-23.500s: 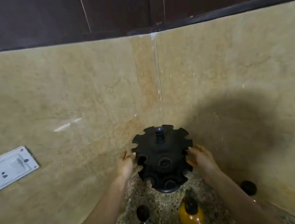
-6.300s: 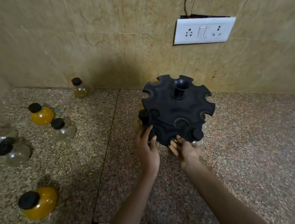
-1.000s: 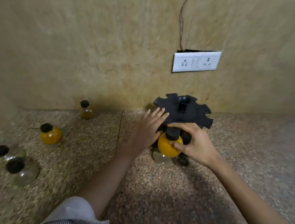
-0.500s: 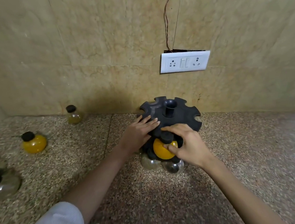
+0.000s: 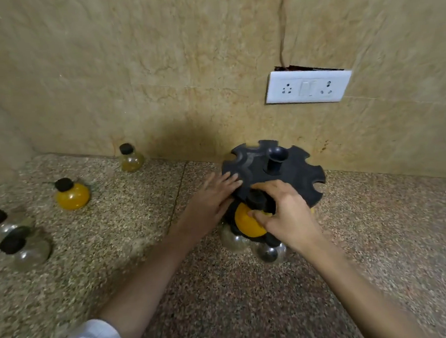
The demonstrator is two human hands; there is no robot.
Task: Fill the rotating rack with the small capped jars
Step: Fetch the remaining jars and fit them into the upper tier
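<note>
The black notched rotating rack (image 5: 292, 175) stands on the speckled counter near the wall. My right hand (image 5: 285, 216) grips a yellow jar (image 5: 247, 224) with a black cap, its neck at a front notch of the rack's top disc. My left hand (image 5: 210, 201) lies flat against the rack's left rim, fingers spread. Two clear jars (image 5: 234, 239) (image 5: 269, 252) hang in the rack's lower tier, partly hidden by my hand. Loose jars stand at the left: a yellow one (image 5: 73, 195), a pale one (image 5: 131, 159) by the wall, and two clear ones (image 5: 30, 249) (image 5: 1, 222).
A white socket plate (image 5: 307, 87) with a dangling wire is on the tiled wall above the rack. The counter (image 5: 384, 235) stretches right of the rack. A wall corner closes the far left.
The view has shifted so the rack sits further right. My right hand has pressed the yellow jar closer into the rack notch; my left hand stays on the rim.
</note>
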